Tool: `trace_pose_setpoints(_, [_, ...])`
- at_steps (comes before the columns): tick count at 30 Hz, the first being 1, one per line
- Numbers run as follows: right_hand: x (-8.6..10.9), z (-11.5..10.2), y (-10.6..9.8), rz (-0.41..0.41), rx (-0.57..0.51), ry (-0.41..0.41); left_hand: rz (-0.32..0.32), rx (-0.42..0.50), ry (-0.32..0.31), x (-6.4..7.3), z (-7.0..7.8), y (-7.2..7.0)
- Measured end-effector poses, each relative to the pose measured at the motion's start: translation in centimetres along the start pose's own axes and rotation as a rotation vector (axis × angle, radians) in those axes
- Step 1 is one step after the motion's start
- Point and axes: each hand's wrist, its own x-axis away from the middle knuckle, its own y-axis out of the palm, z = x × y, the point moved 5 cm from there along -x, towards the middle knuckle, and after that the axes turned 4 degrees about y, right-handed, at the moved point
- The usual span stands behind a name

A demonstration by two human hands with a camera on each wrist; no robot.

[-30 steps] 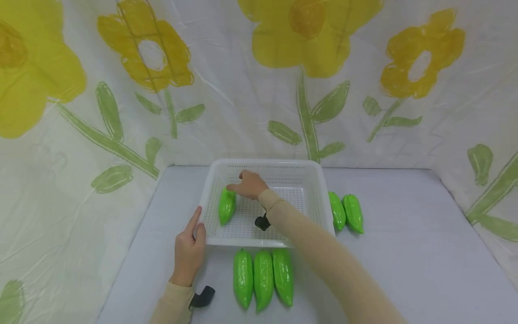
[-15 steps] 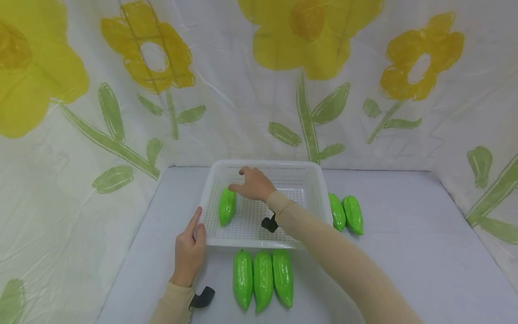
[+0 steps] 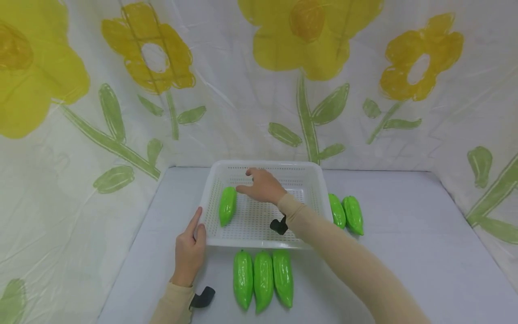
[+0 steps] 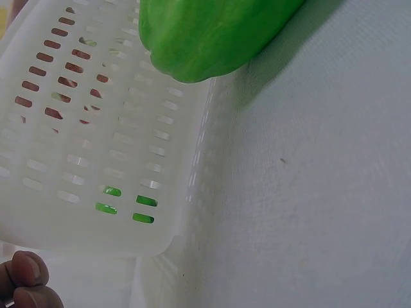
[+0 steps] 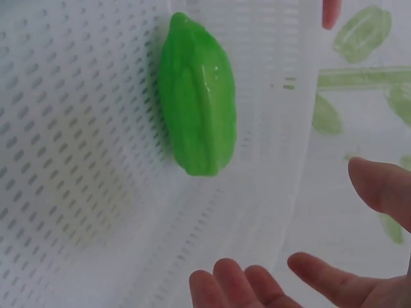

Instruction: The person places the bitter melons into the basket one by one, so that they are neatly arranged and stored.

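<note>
One glossy green vegetable (image 3: 228,206), long and ridged with a pointed end, lies in the left part of a white perforated plastic basket (image 3: 267,244). My right hand (image 3: 265,185) hovers over the basket, fingers and thumb spread with nothing between them; in the right wrist view the vegetable (image 5: 199,102) lies apart from the fingertips (image 5: 228,276). At the basket's front left corner is my left hand (image 3: 189,252), its index finger straight along the left side and thumb near the rim. In the left wrist view, fingertips (image 4: 29,273) show close to the basket wall (image 4: 83,224).
Three more green vegetables (image 3: 263,281) lie side by side in front of the basket. Another pair (image 3: 353,214) lies against its right side. The table has a pale cloth (image 3: 408,252), and a flower-painted curtain (image 3: 226,112) hangs behind and at both sides.
My right hand has drawn back to the right from the vegetable in the basket, which stays in place. The left hand has not moved.
</note>
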Motion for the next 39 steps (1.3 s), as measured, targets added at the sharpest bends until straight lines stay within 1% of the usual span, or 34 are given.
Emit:
trace_pose_setpoints(6, [1.0, 1.1, -1.2, 0.014, 0.000, -0.013, 0.010, 0.000, 0.005, -0.1, 0.1, 0.0])
trace_pose_setpoints(12, [2.3, 2.4, -2.5, 0.028, -0.016, -0.028, 0.011, 0.003, 0.001, 0.0, 0.1, 0.0])
trace_pose_setpoints(15, [3.1, 3.0, -3.0, 0.034, -0.024, -0.034, 0.006, 0.001, -0.007, 0.0, 0.0, 0.0])
trace_pose_setpoints(20, [4.3, 3.9, -3.4, 0.042, -0.007, -0.046, 0.012, 0.002, -0.013, 0.0, -0.1, -0.1])
trace_pose_setpoints(24, [5.6, 4.8, -4.0, 0.045, -0.015, -0.029, 0.005, 0.012, -0.028, 0.2, -0.3, 0.1])
trace_pose_setpoints(27, [6.5, 5.6, -4.5, 0.049, -0.030, -0.009, 0.000, 0.014, -0.028, 0.3, -0.4, 0.2])
trace_pose_setpoints(31, [7.4, 6.4, -5.3, 0.076, -0.036, -0.001, 0.010, 0.010, -0.010, 0.3, -0.3, 0.2])
trace_pose_setpoints(39, [8.7, 7.5, -6.3, 0.123, -0.008, -0.022, 0.015, 0.008, -0.012, 0.1, -0.3, 0.2])
